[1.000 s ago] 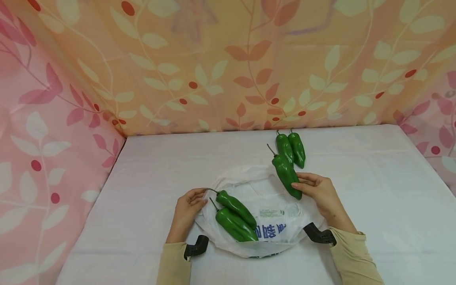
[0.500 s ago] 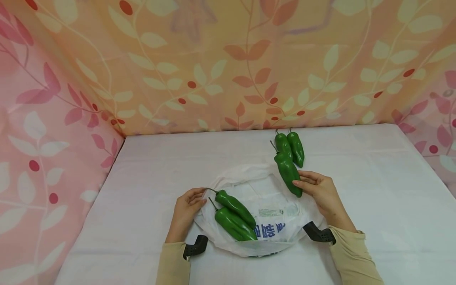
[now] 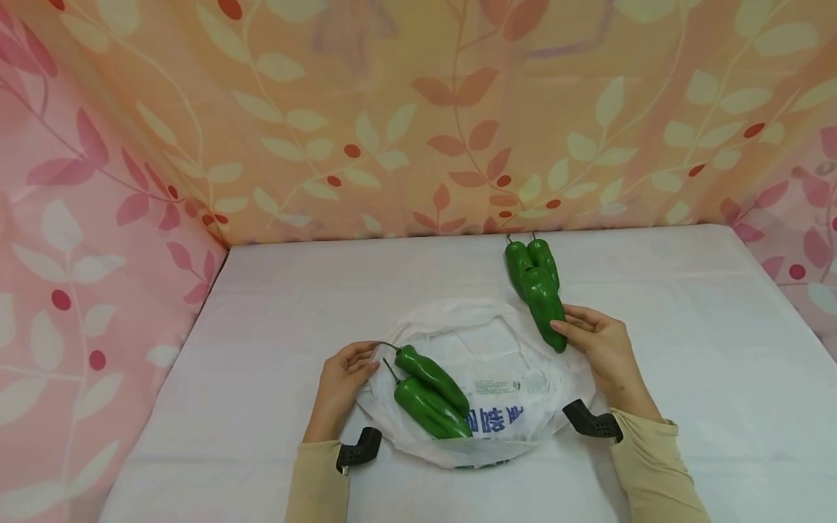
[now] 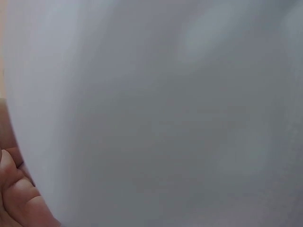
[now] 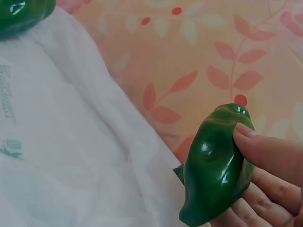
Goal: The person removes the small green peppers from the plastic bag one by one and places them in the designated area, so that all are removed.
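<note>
Right hand [image 3: 601,352] pinches one pepper [image 3: 543,301] near its tip; the pepper slants at the bag's [image 3: 458,454] far-right rim, overlapping two loose peppers [image 3: 516,261] in the head view. Left hand [image 3: 340,381] pinches the bag's left edge, near two bagged peppers [image 3: 428,410]. The step seems to be moving that single pepper; the next move calls for a steady pinch.

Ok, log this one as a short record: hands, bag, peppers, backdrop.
Left hand: grips the rim of the white plastic bag
Right hand: pinches one green pepper near one end
Bag: lies open on the white tabletop
Bagged peppers: two, side by side
Far peppers: two, partly hidden by the held one
Backdrop: orange floral, pink at sides
</note>
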The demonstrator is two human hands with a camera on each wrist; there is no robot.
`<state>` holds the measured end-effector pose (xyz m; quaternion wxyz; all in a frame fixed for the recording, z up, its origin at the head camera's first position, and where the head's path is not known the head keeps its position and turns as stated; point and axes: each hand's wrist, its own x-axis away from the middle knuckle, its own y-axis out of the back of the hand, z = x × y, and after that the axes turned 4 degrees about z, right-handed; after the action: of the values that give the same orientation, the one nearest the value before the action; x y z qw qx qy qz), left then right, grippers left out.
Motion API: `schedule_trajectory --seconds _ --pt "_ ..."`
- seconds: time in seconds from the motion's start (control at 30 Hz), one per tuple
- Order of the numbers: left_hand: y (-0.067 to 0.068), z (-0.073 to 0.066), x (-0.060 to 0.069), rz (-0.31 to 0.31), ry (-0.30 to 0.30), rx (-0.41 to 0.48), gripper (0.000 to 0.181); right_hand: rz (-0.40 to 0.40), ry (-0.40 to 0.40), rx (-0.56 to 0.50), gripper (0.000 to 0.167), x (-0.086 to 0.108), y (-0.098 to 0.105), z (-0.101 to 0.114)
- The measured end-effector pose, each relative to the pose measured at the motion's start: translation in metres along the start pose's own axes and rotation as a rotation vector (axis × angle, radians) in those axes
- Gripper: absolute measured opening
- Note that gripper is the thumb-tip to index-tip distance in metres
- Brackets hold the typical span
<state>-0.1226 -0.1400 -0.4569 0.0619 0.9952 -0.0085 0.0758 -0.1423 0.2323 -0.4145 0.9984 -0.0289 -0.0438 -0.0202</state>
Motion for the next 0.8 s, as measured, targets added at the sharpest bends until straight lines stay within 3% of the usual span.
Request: schedule_trajectory --seconds 0.8 --pt "0.0 -0.002 -0.001 0.013 0.008 0.031 0.034 -0.124 -0.001 -0.08 0.024 -0.022 0.026 0.01"
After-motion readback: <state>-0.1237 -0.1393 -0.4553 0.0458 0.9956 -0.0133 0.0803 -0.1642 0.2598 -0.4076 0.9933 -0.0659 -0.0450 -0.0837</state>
